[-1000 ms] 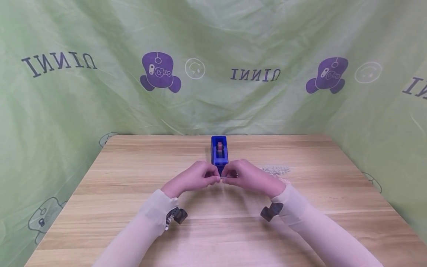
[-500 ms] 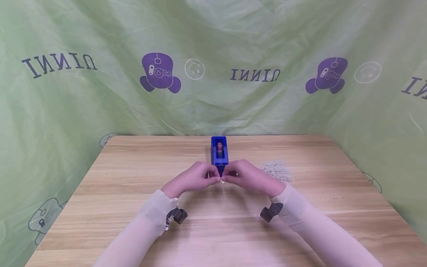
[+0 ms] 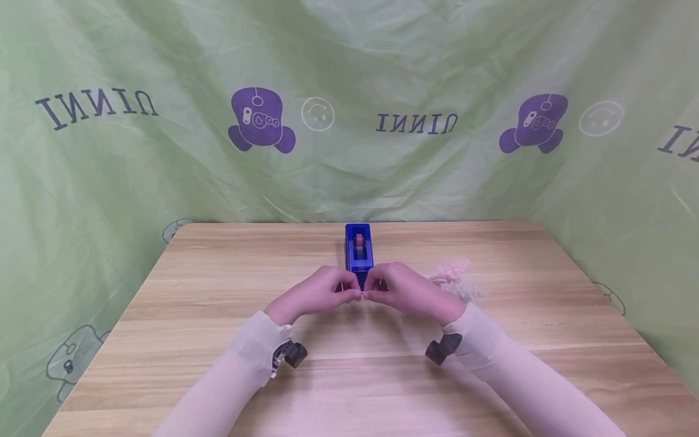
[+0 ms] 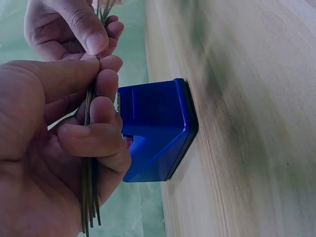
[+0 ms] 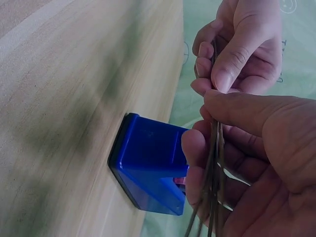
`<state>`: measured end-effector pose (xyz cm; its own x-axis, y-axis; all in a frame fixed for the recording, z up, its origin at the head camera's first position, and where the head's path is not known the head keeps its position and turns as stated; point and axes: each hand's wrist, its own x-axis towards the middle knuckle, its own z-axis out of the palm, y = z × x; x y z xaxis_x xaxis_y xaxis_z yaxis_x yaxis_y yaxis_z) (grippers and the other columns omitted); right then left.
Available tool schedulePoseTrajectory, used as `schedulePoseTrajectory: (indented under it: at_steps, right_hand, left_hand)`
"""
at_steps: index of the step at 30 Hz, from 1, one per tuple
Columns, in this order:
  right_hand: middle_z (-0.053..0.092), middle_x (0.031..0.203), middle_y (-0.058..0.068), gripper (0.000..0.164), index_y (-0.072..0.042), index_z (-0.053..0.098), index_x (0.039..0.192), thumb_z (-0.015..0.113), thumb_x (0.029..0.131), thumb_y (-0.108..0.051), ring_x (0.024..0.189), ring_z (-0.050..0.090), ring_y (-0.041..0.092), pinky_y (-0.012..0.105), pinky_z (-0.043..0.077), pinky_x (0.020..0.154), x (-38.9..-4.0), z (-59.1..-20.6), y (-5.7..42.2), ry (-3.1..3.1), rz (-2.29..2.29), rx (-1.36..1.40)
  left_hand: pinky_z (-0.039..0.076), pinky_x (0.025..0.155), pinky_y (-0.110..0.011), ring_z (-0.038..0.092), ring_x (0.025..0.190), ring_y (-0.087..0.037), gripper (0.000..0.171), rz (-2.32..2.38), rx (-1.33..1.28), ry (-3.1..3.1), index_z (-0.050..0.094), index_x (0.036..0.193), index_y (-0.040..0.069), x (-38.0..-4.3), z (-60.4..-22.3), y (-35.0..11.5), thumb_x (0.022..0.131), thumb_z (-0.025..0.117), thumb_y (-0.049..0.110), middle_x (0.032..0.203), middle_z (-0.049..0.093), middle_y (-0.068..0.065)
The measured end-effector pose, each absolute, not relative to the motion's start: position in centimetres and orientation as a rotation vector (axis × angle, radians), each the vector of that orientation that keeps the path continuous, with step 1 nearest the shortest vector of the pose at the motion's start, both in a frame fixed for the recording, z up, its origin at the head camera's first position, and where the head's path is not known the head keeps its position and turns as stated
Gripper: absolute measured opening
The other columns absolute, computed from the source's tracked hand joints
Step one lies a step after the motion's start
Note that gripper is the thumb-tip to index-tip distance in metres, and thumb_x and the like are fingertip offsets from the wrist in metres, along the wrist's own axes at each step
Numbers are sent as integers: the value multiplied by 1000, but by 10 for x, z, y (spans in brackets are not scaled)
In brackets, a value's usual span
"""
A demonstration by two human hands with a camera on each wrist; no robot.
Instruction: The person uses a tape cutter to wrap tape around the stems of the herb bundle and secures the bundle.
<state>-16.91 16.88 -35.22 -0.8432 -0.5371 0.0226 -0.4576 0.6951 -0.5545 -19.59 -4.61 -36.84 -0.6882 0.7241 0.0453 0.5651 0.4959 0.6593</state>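
Both hands meet fingertip to fingertip over the table, just in front of a blue tape dispenser. Between thumb and fingers my left hand pinches a bundle of thin dried-flower stems, whose bare ends run down across the palm. My right hand pinches the same bundle close beside it; its stems cross that palm too. Fluffy pink and whitish flower heads stick out beyond the right hand. A tiny pale bit shows where the fingertips meet; the fingers hide most of it.
The wooden table reaches back to a green printed curtain. Behind the hands, the dispenser stands upright near the table's far edge, with a roll inside. A small black camera sits on each wrist.
The flower heads beyond the right hand have turned: mainly white before, they now show pink on the upper side. A pale bit at the fingertips shows less. Both hands stay almost in place.
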Motion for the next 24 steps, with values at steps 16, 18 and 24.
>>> schedulePoseTrajectory:
  at_steps: [16, 18, 24]
  right_hand:
    - [73, 87, 1, 8, -7, 69, 100, 75, 96, -12, 76, 65, 7, 22, 58, 73, -169, -354, 169, 2679, -934, -775]
    - [76, 89, 4, 8, -6, 73, 101, 73, 98, -13, 75, 64, 7, 22, 57, 72, -170, -355, 170, 2678, -922, -803]
    - [78, 91, 11, 14, -4, 77, 101, 68, 101, -14, 71, 60, 6, 22, 54, 69, -169, -355, 171, 2692, -898, -873]
  left_hand:
    - [46, 69, -21, 53, 74, -6, 8, 985, 1105, 2529, 69, 91, 8, -194, -366, -46, 98, 71, 13, 81, 65, 0]
    - [46, 69, -21, 53, 74, -6, 8, 984, 1098, 2532, 69, 91, 8, -194, -366, -46, 98, 71, 13, 81, 66, 0]
    - [47, 69, -21, 54, 74, -7, 8, 990, 1091, 2533, 69, 92, 8, -194, -368, -47, 97, 72, 13, 82, 66, -1]
